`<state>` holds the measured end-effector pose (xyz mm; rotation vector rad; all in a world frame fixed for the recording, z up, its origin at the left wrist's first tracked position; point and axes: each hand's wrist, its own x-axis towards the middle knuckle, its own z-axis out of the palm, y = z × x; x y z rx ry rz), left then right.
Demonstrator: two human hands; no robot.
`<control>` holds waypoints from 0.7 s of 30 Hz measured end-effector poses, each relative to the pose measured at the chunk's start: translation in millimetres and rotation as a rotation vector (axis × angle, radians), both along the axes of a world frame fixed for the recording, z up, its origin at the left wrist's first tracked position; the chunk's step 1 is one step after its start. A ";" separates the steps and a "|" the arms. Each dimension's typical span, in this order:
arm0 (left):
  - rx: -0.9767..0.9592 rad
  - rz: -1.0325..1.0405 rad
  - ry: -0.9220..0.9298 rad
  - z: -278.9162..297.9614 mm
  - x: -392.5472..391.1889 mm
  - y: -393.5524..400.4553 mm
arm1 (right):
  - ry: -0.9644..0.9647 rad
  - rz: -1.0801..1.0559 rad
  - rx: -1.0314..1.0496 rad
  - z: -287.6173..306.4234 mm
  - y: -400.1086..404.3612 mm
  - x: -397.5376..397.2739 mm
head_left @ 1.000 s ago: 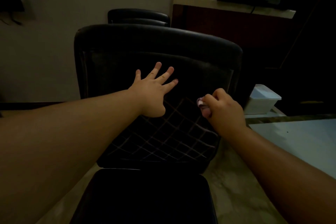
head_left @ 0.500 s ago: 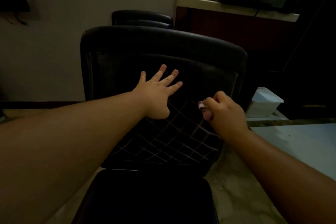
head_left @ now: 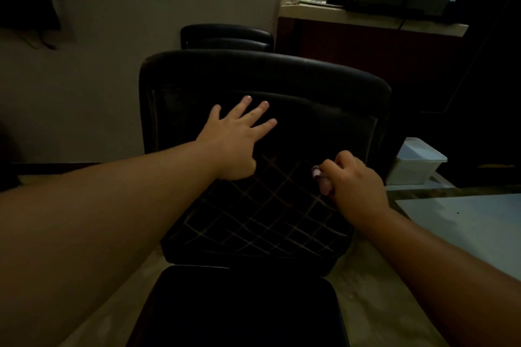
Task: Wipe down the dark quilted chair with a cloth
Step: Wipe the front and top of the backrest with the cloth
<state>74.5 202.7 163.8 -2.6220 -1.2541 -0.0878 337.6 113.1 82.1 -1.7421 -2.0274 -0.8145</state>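
Note:
The dark quilted chair (head_left: 310, 98) faces me, its backrest stitched in a pale diamond grid and its black seat at the bottom of the view. My left hand (head_left: 236, 138) lies flat on the upper backrest with the fingers spread. My right hand (head_left: 355, 183) is curled round a small pale pink cloth (head_left: 322, 182) and holds it against the quilted panel at the right side of the backrest. Most of the cloth is hidden inside the fist.
A second dark chair (head_left: 225, 36) stands behind this one against the wall. A white lidded box (head_left: 420, 163) sits on the floor to the right, next to a pale table top (head_left: 465, 222). A shelf (head_left: 366, 17) with a screen runs along the back right.
Both hands kept their places on the backrest while the view shifted slightly. The right hand with the cloth moved a little down and right on the quilted panel.

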 end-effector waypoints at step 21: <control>-0.128 0.085 0.051 -7.6 -23.9 14.0 | -0.018 -0.014 0.029 20.8 29.4 -19.6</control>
